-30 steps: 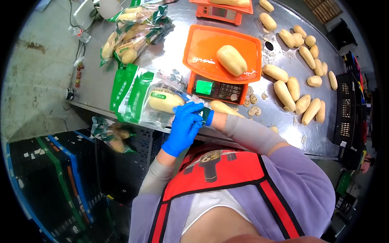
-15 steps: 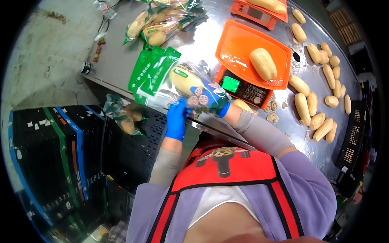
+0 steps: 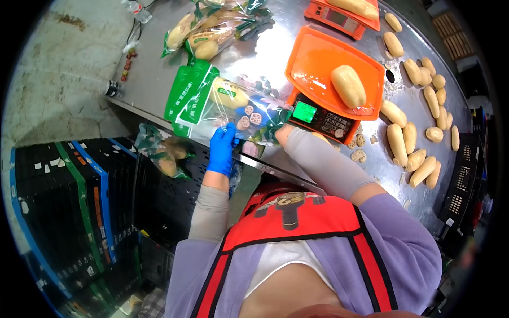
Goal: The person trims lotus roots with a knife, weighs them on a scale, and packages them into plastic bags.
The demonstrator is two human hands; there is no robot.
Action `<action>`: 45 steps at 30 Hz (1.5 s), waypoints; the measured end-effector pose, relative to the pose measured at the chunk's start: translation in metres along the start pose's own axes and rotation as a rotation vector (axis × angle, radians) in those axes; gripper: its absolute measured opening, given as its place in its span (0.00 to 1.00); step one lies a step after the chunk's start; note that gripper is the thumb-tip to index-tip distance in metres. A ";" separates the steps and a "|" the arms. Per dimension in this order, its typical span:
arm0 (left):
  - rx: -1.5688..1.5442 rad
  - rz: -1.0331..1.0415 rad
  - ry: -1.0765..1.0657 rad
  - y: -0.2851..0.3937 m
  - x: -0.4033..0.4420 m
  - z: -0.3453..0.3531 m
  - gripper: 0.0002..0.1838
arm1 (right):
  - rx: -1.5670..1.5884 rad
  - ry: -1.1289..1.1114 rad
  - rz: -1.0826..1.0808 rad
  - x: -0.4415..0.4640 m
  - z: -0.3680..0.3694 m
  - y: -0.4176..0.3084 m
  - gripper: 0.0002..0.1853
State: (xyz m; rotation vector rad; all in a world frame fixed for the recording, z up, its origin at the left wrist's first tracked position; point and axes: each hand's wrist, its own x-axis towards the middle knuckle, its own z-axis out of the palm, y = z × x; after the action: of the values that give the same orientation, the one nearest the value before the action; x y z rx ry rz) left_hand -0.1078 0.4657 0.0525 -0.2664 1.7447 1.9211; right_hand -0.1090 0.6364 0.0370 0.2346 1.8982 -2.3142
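Observation:
My left hand (image 3: 221,151), in a blue glove, pinches the near edge of a clear plastic bag (image 3: 212,117) with a green printed end. Inside that bag lies a pale, peeled lotus root (image 3: 229,94). My right hand (image 3: 260,100), also blue-gloved, reaches in through the bag's mouth and is seen only through the film, its fingers at the root's end. Printed lotus slices on the film partly cover those fingers. Right of the bag, an orange weighing scale (image 3: 305,50) bears another lotus root (image 3: 348,86).
Filled bags (image 3: 207,37) lie at the back left, and a second scale (image 3: 334,18) stands behind. Loose lotus roots (image 3: 396,140) are scattered over the metal table (image 3: 260,66) at right. Black crates (image 3: 58,201) stand at lower left, with a bagged root (image 3: 167,164) on a black perforated crate.
My right hand has gone deeper into the bag, moving the lotus root left toward the green end. My left hand has shifted slightly left, keeping the bag's edge pinched.

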 end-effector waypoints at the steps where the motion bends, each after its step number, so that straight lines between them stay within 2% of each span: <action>1: 0.019 -0.004 -0.014 0.002 0.002 -0.003 0.09 | 0.035 -0.020 -0.064 0.011 -0.006 0.020 0.10; 3: 0.006 -0.001 -0.026 0.001 0.001 -0.004 0.09 | 0.069 -0.034 -0.130 0.019 -0.014 0.038 0.11; 6: -0.073 0.025 -0.055 -0.004 -0.003 -0.002 0.09 | -0.212 -0.070 -0.181 0.011 -0.026 0.061 0.18; 7: -0.068 0.019 -0.006 -0.007 -0.003 -0.003 0.09 | 0.181 -0.091 -0.144 0.011 -0.033 0.105 0.18; 10: -0.123 0.010 0.030 -0.004 -0.004 0.001 0.11 | -0.752 -0.101 -0.074 -0.076 -0.051 0.016 0.10; 12: -0.065 0.001 0.026 -0.003 -0.002 -0.003 0.13 | -0.503 0.019 -0.077 -0.119 -0.060 -0.046 0.10; 14: -0.051 0.015 0.011 -0.005 0.001 -0.006 0.15 | -0.424 0.466 -0.245 -0.137 -0.084 -0.063 0.15; 16: -0.031 0.013 0.007 -0.004 0.002 -0.007 0.17 | -0.955 0.842 -0.642 -0.135 -0.122 -0.090 0.23; 18: -0.001 0.015 -0.005 -0.004 0.000 -0.008 0.18 | -1.281 0.892 -0.527 -0.128 -0.154 -0.096 0.33; 19: 0.006 -0.025 0.027 -0.005 -0.001 -0.009 0.18 | -1.276 0.900 -0.527 -0.125 -0.165 -0.096 0.33; 21: 0.019 -0.061 0.055 -0.006 -0.007 -0.014 0.18 | -0.838 0.613 -0.152 -0.122 -0.179 -0.094 0.42; 22: 0.039 -0.037 0.113 -0.008 -0.012 -0.018 0.17 | -0.833 0.618 -0.154 -0.125 -0.178 -0.095 0.42; 24: 0.059 -0.015 0.172 -0.012 -0.024 -0.025 0.17 | -0.199 0.527 -0.257 -0.137 -0.168 -0.096 0.46; 26: 0.148 0.309 0.239 -0.008 -0.038 -0.019 0.15 | -0.106 0.496 -0.296 -0.151 -0.148 -0.100 0.47; 27: 0.090 0.363 0.233 -0.004 -0.048 -0.004 0.10 | -0.013 0.458 -0.335 -0.158 -0.137 -0.100 0.47; 28: 0.131 0.419 0.122 0.001 -0.055 0.007 0.09 | 0.005 0.410 -0.334 -0.163 -0.129 -0.096 0.48; 30: 0.250 0.470 -0.083 0.032 -0.081 0.055 0.14 | 0.126 0.305 -0.323 -0.171 -0.105 -0.096 0.50; 32: 0.137 0.447 -0.450 0.039 -0.086 0.092 0.27 | 0.022 0.300 -0.321 -0.179 -0.085 -0.091 0.53; 33: 0.212 0.467 -0.576 0.041 -0.085 0.110 0.35 | 0.034 0.332 -0.329 -0.183 -0.073 -0.087 0.53; 35: 0.061 0.040 -0.687 0.040 -0.104 0.132 0.45 | 0.172 0.332 -0.346 -0.191 -0.050 -0.081 0.52; 36: 0.064 0.045 -0.674 0.035 -0.104 0.133 0.45 | 0.178 0.320 -0.347 -0.192 -0.047 -0.076 0.52; 38: 0.175 0.197 -0.776 0.023 -0.099 0.130 0.45 | 0.302 0.314 -0.320 -0.198 -0.049 -0.064 0.51; 39: 0.172 0.188 -0.795 0.016 -0.098 0.123 0.43 | 0.311 0.237 -0.352 -0.202 -0.058 -0.067 0.50; 40: 0.173 0.186 -0.795 0.018 -0.098 0.118 0.43 | 0.211 0.178 -0.333 -0.205 -0.073 -0.063 0.49; 42: 0.437 0.230 -1.031 0.027 -0.097 0.107 0.40 | -0.154 0.020 -0.245 -0.217 -0.098 -0.075 0.45; 43: 0.494 0.186 -1.020 0.028 -0.102 0.104 0.37 | -0.226 -0.157 -0.111 -0.220 -0.107 -0.086 0.41; 45: 0.553 0.142 -1.039 0.021 -0.101 0.094 0.36 | -0.323 -0.284 -0.012 -0.223 -0.108 -0.082 0.34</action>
State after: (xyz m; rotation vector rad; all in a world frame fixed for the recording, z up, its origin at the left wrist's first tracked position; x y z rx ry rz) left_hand -0.0142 0.5310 0.1333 0.9092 1.4385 1.1711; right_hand 0.0954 0.7606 0.1415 -0.1339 2.0810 -1.8847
